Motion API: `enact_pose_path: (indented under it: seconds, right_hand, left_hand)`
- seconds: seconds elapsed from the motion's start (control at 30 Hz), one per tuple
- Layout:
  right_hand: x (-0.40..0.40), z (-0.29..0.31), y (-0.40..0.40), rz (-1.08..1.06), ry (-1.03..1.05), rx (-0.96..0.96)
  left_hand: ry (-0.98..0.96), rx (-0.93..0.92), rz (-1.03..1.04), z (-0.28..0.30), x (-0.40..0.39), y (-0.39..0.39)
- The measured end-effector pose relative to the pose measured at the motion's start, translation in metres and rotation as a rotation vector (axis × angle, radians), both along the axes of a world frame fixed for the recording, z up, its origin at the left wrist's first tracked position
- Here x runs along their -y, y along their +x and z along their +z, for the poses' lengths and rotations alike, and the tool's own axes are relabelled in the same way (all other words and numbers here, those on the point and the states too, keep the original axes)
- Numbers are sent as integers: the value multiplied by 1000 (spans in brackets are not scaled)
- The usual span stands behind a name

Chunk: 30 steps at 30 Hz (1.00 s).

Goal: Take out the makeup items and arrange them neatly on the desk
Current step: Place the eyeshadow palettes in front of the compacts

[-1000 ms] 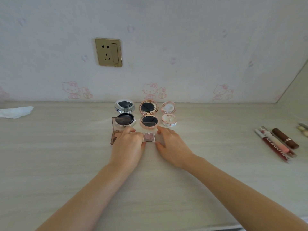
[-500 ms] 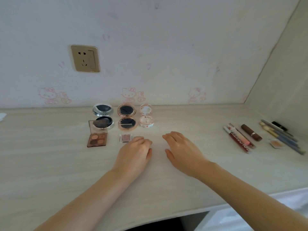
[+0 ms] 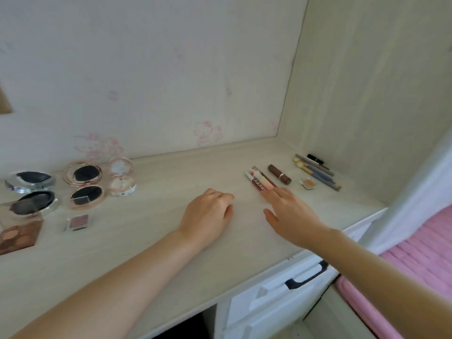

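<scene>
Bare desk (image 3: 171,182) lies between compacts at 9 o'clock and lip glosses (image 3: 259,182) at 2. Right hand (image 3: 288,214), fingers spread, touches their red-and-pink tubes; left hand (image 3: 208,214) rests loosely curled.

**Non-task stuff in view**

You've got a white drawer (image 3: 276,304) w/ dark handle (image 3: 307,277) at 5 o'clock, pink bedding (image 3: 415,260) at 4, cartoon-cat wallpaper (image 3: 208,132) at 12, and a gold outlet plate (image 3: 4,101) at 9.
</scene>
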State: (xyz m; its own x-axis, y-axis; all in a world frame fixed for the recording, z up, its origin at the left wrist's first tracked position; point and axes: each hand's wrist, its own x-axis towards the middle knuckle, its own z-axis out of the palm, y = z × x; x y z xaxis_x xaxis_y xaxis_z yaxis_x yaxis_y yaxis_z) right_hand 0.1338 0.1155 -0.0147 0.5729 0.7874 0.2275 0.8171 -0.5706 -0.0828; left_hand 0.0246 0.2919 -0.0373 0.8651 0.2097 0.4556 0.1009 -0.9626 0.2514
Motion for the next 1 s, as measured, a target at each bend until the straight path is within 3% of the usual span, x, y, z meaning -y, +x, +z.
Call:
enact_pose_path:
  seconds: [0.27,0.47,0.67,1.0]
  right_hand:
    - [59,-3,73,-150,-18,-23]
    - [71,-2,126,-253,-33,-91]
    - [65,-2,159,-177,-135,-111]
    - [61,-2,172,-95,-196,-71]
  left_hand:
    - [40,1,-134,7,47,87]
    - [176,-58,-218,13,72,146]
    - [229,-174,-221,16,82,183]
    - [91,-294,-213,11,91,204]
